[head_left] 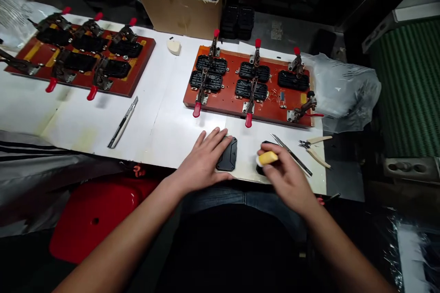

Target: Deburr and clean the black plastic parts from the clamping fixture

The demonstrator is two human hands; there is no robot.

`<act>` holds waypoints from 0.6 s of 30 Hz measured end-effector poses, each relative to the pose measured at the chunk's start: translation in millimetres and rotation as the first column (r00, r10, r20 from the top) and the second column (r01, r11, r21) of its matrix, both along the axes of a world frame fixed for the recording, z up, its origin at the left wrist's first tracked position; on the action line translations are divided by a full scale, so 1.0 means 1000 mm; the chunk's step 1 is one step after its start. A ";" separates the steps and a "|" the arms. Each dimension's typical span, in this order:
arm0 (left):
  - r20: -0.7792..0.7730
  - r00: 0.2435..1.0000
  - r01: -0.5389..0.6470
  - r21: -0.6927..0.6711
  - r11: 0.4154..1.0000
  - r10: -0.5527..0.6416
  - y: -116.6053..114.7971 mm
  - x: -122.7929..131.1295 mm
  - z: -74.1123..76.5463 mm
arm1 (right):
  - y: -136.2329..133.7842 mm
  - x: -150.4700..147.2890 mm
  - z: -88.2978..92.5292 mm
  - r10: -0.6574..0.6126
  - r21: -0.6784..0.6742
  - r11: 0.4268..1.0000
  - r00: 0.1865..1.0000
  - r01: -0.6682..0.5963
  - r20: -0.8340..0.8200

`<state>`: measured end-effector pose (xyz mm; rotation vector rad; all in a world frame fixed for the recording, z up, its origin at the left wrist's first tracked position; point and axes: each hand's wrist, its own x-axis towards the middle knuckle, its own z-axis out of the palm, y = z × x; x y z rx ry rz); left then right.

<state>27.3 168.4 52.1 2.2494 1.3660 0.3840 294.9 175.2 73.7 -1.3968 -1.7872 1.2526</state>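
My left hand (209, 160) lies spread with its fingertips over the left part of a black plastic cover (229, 158), which rests flat on the white-covered table near its front edge. To the right, my right hand (287, 174) grips a short yellow object with a white end (268, 159) between thumb and fingers; its exact kind I cannot make out. Beneath that hand sits a dark item (260, 170), mostly hidden. Just right of the hand lies a utility knife (292, 154). Farther right are cutting pliers (314, 150) with cream handles.
Beyond my hands stands a red-brown fixture board (227, 103) with toggle clamps and black parts. A similar board (137, 73) is at the left. A second knife (123, 122), a cardboard box (185, 16), plastic bags (343, 91) and a red stool (92, 219) are around.
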 end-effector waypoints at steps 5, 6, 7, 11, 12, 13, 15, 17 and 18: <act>0.062 0.997 -0.042 0.028 0.999 0.040 0.000 -0.011 -0.014 | 0.005 -0.051 -0.019 0.173 0.186 0.961 0.971 -0.203 0.167; 0.067 0.996 -0.057 0.029 0.998 0.055 0.000 -0.009 -0.015 | 0.006 -0.054 -0.021 0.186 0.224 0.948 0.963 -0.228 0.194; 0.071 0.995 -0.066 0.027 0.997 0.064 0.000 -0.007 -0.015 | 0.007 -0.055 -0.022 0.188 0.250 0.938 0.958 -0.241 0.217; 0.113 0.991 -0.079 0.032 0.996 0.075 0.000 -0.007 -0.015 | 0.016 -0.052 -0.020 0.161 0.275 0.932 0.948 -0.238 0.275; 0.127 0.989 -0.083 0.036 0.996 0.078 0.000 -0.008 -0.015 | 0.019 -0.052 -0.018 0.171 0.276 0.927 0.943 -0.252 0.286; 0.141 0.987 -0.088 0.042 0.995 0.081 0.000 -0.008 -0.016 | 0.021 -0.052 -0.016 0.192 0.283 0.918 0.936 -0.278 0.295; 0.157 0.984 -0.094 0.049 0.994 0.085 0.000 -0.010 -0.017 | 0.022 -0.050 -0.012 0.263 0.291 0.888 0.912 -0.356 0.315; 0.161 0.983 -0.098 0.046 0.994 0.089 0.000 -0.010 -0.017 | 0.021 -0.047 -0.008 0.341 0.268 0.861 0.881 -0.433 0.328; 0.160 0.983 -0.096 0.043 0.995 0.088 0.000 -0.010 -0.018 | 0.022 -0.045 -0.006 0.384 0.240 0.850 0.863 -0.470 0.329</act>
